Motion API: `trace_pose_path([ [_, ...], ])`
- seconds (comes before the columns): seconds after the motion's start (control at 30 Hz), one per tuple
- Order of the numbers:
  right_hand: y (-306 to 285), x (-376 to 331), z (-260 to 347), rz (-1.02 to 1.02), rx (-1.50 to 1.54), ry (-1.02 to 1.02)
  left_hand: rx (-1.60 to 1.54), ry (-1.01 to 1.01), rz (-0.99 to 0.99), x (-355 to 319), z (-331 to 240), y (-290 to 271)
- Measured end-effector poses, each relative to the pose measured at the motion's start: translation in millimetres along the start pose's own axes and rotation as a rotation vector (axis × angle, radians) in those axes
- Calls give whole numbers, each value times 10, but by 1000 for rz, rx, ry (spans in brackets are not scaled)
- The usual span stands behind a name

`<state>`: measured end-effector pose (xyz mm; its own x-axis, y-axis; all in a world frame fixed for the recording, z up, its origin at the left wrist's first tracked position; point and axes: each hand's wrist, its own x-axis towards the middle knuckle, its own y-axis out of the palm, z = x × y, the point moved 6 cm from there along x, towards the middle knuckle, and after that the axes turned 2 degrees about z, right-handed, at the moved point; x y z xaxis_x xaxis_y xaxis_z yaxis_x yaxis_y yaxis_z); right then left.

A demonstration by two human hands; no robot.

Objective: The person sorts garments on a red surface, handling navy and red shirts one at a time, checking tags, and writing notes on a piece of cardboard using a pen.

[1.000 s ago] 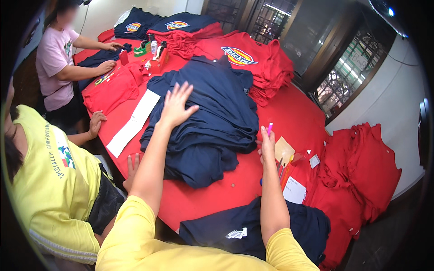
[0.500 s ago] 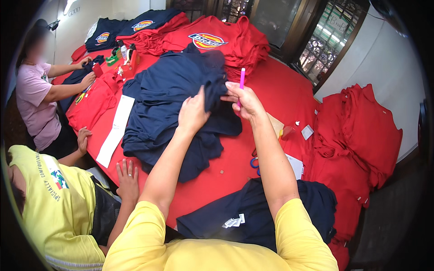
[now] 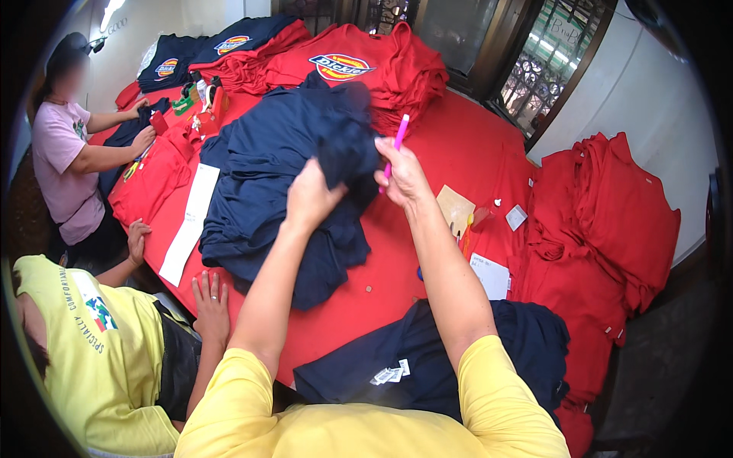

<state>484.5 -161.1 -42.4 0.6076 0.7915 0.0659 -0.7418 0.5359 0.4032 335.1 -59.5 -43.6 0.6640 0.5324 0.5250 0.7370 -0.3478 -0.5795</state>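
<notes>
Left hand (image 3: 309, 197) gripping navy shirt (image 3: 336, 145), right hand (image 3: 403, 174) holding pink pen (image 3: 395, 145)

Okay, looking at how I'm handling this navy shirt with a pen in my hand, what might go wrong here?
The pink pen sits in your right hand right beside the navy shirt that your left hand is lifting, so it may mark or snag the fabric. Pulling that shirt up could also drag the loose navy pile out of order. The paper slips near your right forearm might get swept off the red table.
</notes>
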Motion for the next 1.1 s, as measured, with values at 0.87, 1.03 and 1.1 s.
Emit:
trace_pose_path([
  [0.87,352,327,-19,-115,-191,-24,-342,-75,-8,-1249,-200,304],
  [1.03,305,-24,249,90,136,-127,-1233,-522,-53,-1271,197,327],
  [1.1,-259,-211,102,224,465,-92,-1446,-505,-57,-1376,259,316],
])
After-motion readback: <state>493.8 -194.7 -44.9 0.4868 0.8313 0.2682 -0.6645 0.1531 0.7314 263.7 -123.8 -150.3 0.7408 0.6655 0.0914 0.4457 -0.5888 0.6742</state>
